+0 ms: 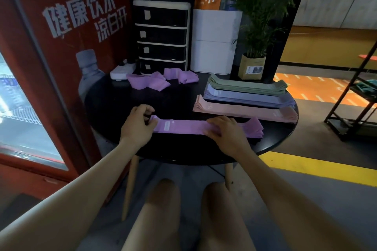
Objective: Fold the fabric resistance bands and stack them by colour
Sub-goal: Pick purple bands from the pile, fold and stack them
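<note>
Two hands work the purple band [183,127]: left hand [138,123] fingers pinch its end, right hand [224,130] fingers lie flat on top. Square the edges with the purple stack [253,129] beneath before letting go.

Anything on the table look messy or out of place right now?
Only the loose purple bands at the far edge, crumpled and unfolded. The green, blue and pink stacks lie neat.
</note>
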A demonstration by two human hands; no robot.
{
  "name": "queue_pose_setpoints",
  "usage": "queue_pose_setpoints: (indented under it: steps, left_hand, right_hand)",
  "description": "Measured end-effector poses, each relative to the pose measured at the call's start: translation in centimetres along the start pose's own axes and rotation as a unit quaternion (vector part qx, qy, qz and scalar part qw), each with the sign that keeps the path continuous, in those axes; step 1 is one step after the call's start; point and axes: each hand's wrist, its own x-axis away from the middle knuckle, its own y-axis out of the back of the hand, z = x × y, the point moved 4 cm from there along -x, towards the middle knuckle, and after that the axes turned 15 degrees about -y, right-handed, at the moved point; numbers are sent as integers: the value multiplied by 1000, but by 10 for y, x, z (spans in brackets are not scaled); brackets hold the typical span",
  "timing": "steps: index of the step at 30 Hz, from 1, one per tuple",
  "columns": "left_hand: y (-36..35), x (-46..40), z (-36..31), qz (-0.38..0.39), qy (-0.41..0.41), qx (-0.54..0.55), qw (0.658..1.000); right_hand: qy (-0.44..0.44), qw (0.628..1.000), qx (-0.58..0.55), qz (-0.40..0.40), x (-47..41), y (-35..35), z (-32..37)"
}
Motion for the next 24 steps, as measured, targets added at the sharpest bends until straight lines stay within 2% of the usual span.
queue_pose_setpoints:
  steps: [3, 9, 15, 17, 20, 22, 24]
  left_hand:
    - [-3, 0, 0, 22, 0, -2, 1000]
    - [-2, 0, -2, 11, 1, -11, 1000]
    - [-6, -1, -1, 49, -19, 8, 999]
    - [-4, -1, -8, 37, -62, -31, 997]
    - [-4, -3, -32, 29, -173, -75, 982]
    - [-15, -5, -49, 83, -227, -59, 969]
    - [-33, -6, -59, 180, -243, -56, 952]
  right_hand:
    - [1, 1000, 4, 1, 0, 0, 0]
    - [-1, 1000, 11, 0, -1, -1, -1]
    - [-8, 995, 71, 71, -6, -2, 5]
    - [-6, 993, 76, 86, -7, -1, 7]
    - [2, 992, 82, 91, -8, 2, 8]
    - [5, 992, 82, 94, -9, 4, 8]
    - [-4, 991, 78, 108, -10, 5, 5]
